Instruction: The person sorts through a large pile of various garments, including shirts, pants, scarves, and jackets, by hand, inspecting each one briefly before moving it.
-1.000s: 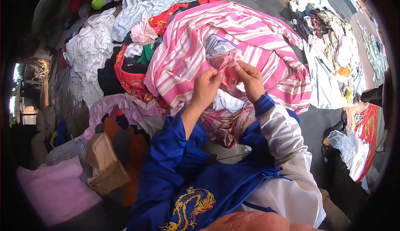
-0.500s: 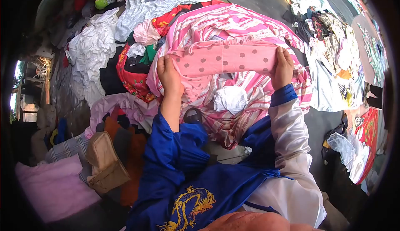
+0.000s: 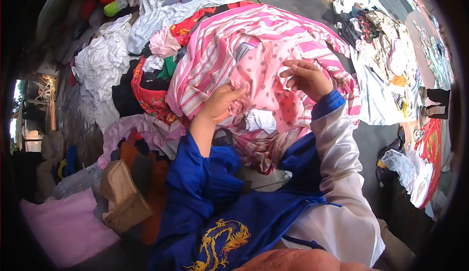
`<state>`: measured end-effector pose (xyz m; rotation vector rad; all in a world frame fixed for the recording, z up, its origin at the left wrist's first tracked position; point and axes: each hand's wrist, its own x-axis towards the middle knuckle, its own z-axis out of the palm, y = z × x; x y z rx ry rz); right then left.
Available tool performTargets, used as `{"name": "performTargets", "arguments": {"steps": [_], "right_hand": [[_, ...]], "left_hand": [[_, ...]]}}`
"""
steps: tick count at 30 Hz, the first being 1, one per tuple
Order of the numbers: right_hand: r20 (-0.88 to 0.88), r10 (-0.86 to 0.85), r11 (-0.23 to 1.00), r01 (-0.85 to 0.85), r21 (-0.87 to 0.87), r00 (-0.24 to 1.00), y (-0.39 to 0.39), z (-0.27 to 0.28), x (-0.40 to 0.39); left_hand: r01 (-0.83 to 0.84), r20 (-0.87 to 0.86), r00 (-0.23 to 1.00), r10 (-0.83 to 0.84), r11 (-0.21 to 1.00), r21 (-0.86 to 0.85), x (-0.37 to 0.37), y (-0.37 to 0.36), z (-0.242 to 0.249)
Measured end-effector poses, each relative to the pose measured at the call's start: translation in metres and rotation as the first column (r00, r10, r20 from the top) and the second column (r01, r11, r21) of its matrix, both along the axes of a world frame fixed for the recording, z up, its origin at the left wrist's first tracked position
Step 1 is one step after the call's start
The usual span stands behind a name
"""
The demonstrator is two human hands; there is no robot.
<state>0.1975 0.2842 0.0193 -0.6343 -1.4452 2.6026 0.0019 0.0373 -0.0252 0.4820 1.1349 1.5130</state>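
Note:
A pink garment with dark polka dots (image 3: 266, 78) hangs loosely in front of me, its exact kind unclear. My left hand (image 3: 222, 102) pinches its left edge between thumb and fingers. At the garment's right side, my right hand (image 3: 309, 77) has its fingers apart and holds nothing. Beneath lies a large pink and white striped cloth (image 3: 215, 36), bunched into a wide mound. A small white cloth (image 3: 260, 120) rests on it, partly covered by the dotted garment.
White clothes (image 3: 102, 61) are heaped at the left. Mixed garments (image 3: 386, 41) lie on pale cloth at the right. Near my left side are a folded pink cloth (image 3: 68, 227) and a tan padded piece (image 3: 119, 188). A red floral cloth (image 3: 432, 158) lies far right.
The dotted garment was stretched wide between both hands; now it sags and bunches. My right hand has let go and moved left, while my left hand has moved right and lower.

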Motion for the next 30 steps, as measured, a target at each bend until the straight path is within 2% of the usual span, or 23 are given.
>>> {"name": "performTargets", "arguments": {"steps": [2,3,6,7,10,11,12,14,15,16,18,19,20,21,22,24,27,30], "right_hand": [[-0.136,-0.008,1.000,0.005,-0.026,0.991,0.003,-0.019,-0.003],[-0.126,-0.064,0.998,0.064,-0.010,0.990,-0.002,-0.010,-0.005],[0.010,-0.222,0.970,0.220,0.106,0.975,-0.008,-0.005,-0.005],[0.049,-0.218,0.968,0.210,0.139,0.975,-0.006,-0.014,-0.006],[0.136,-0.114,0.919,0.053,0.390,0.984,-0.018,-0.019,-0.011],[0.161,-0.068,0.907,-0.006,0.420,0.985,-0.026,-0.019,-0.013],[0.201,0.018,0.915,-0.097,0.391,0.979,-0.030,-0.024,-0.016],[0.281,0.070,0.941,-0.157,0.301,0.957,-0.050,-0.021,-0.023],[0.257,0.099,0.949,-0.168,0.265,0.961,-0.056,-0.028,-0.026],[0.216,0.123,0.969,-0.165,0.185,0.969,-0.062,-0.036,-0.028],[0.068,0.142,0.983,-0.132,-0.128,0.988,-0.074,-0.038,-0.031],[-0.024,0.083,0.965,-0.086,-0.249,0.996,-0.081,-0.035,-0.034],[-0.137,-0.012,0.939,-0.036,-0.342,0.991,-0.073,-0.065,-0.046],[-0.217,-0.079,0.894,-0.027,-0.446,0.973,-0.070,-0.073,-0.051],[-0.270,-0.131,0.856,-0.029,-0.516,0.954,-0.066,-0.070,-0.050],[-0.357,-0.191,0.797,-0.068,-0.600,0.914,-0.061,-0.058,-0.045],[-0.429,-0.214,0.778,-0.112,-0.618,0.878,-0.052,-0.039,-0.042],[-0.463,-0.208,0.782,-0.137,-0.608,0.862,-0.049,-0.028,-0.044]], "left_hand": [[-0.107,0.136,0.985,0.108,0.994,-0.011,0.004,0.006,0.012],[-0.166,0.199,0.966,0.167,0.986,-0.024,0.004,0.007,0.018],[-0.261,0.227,0.941,0.252,0.965,0.011,-0.009,0.004,0.025],[-0.290,0.218,0.936,0.277,0.956,0.029,-0.010,0.003,0.028],[-0.306,0.214,0.932,0.292,0.951,0.039,-0.006,0.000,0.040],[-0.278,0.210,0.942,0.261,0.959,0.060,-0.005,0.000,0.041],[-0.296,0.203,0.939,0.278,0.953,0.066,-0.001,0.001,0.044],[-0.324,0.191,0.933,0.304,0.942,0.084,0.009,0.004,0.051],[-0.285,0.187,0.947,0.261,0.952,0.116,0.013,0.002,0.055],[-0.191,0.162,0.972,0.169,0.972,0.137,0.018,0.000,0.054],[0.004,0.107,0.994,-0.022,0.985,0.171,0.027,-0.004,0.047],[0.231,0.099,0.964,-0.248,0.960,0.160,0.030,-0.007,0.044],[0.467,-0.086,0.882,-0.464,0.884,0.020,0.033,-0.010,0.044],[0.571,-0.267,0.780,-0.565,0.818,-0.063,0.042,-0.011,0.030],[0.687,-0.440,0.615,-0.655,0.718,-0.108,0.056,-0.002,0.047],[0.732,-0.614,0.428,-0.663,0.653,-0.195,0.070,0.002,0.027],[0.610,-0.687,0.449,-0.571,0.758,-0.231,0.074,-0.006,0.005],[0.270,-0.659,0.593,-0.463,0.885,-0.379,0.062,-0.002,0.015]]}}
